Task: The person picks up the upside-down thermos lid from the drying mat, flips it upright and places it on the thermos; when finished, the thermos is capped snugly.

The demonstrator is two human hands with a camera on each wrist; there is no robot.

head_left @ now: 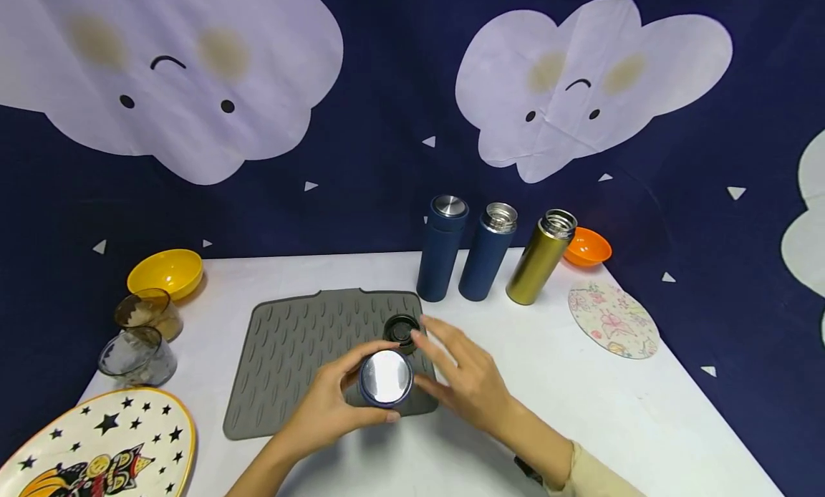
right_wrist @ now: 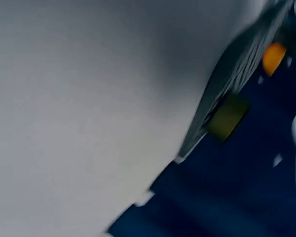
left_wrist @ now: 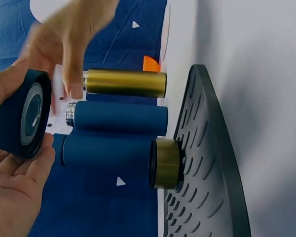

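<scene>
My left hand (head_left: 325, 409) grips a dark blue bottle lid (head_left: 387, 377) between thumb and fingers above the front of the grey mat (head_left: 303, 368). The lid has a shiny silver top in the head view; the left wrist view shows its round, threaded-looking underside (left_wrist: 33, 113). Just right of it, my right hand (head_left: 473, 379) hovers with fingers spread and holds nothing. In the left wrist view this hand (left_wrist: 71, 42) is blurred. A gold lid (left_wrist: 167, 163) sits on the mat, its dark inside facing up in the head view.
Behind the mat stand a capped blue bottle (head_left: 440, 257), an uncapped blue bottle (head_left: 485, 261) and an uncapped gold bottle (head_left: 538, 264). An orange bowl (head_left: 588, 248) and round patterned mat (head_left: 612, 321) lie right. Left are a yellow bowl (head_left: 169, 273), two glasses (head_left: 138, 357) and a plate (head_left: 155, 425).
</scene>
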